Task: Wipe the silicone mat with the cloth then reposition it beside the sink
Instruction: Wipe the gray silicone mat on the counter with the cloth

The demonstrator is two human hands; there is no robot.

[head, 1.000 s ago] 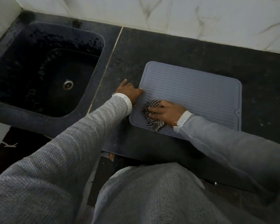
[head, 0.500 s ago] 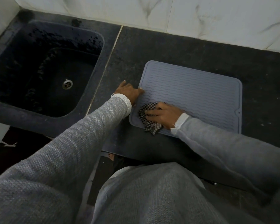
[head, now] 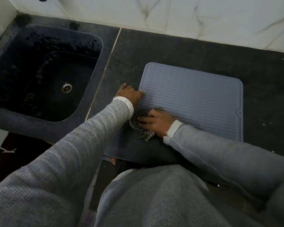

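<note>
Head view shows our right hand (head: 156,122) spread over the crumpled black-and-white checked cloth (head: 142,126), fingers lying fairly straight and pressing it down rather than curling round it. The cloth sits at the near left corner of the grey rectangular silicone mat with wavy ridges (head: 192,99), part of it spilling over the mat's near edge onto the dark speckled stone counter (head: 170,46). Our left hand (head: 129,94) rests at the mat's left edge, thumb tip on the rim, other fingers on the counter (whether they curl under, we cannot tell).

The mat lies flat, well right of the black stone sink (head: 44,76), with a pale seam between.

To wipe well, we judge it best to keep the left edge pinned so the mat does not creep, and follow the ridges in long strokes toward the far right.

Our sleeves hide the mat's near edge and corner.
</note>
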